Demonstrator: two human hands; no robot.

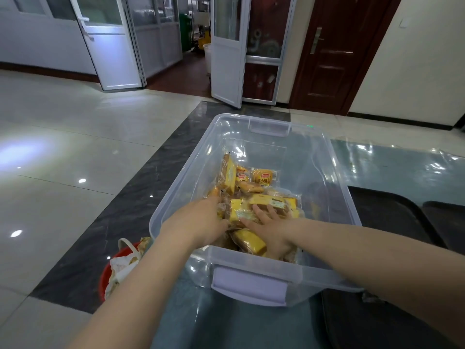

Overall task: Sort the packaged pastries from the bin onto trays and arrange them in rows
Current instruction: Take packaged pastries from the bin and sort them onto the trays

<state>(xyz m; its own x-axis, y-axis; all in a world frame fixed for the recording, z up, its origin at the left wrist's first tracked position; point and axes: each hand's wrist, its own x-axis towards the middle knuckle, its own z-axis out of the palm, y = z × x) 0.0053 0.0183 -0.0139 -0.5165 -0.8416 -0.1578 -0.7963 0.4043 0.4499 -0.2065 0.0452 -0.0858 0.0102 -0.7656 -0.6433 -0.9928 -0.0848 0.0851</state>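
I see both hands reaching into the clear bin [181,177] at the worktop's left edge, left hand [198,220] seemingly curled onto the packaged pastries [251,195] heaped at its near end, right hand [266,222] spread flat on them, dark trays [392,212] at right.

This looks like the hall of a small food workshop or factory. Beyond the clear plastic bin [254,137] stretches a glossy tiled floor [63,137]. Farther behind it stand aluminium-framed glass doors [226,49] (one ajar onto a back room with machinery), and to their right a dark wooden door [337,51].
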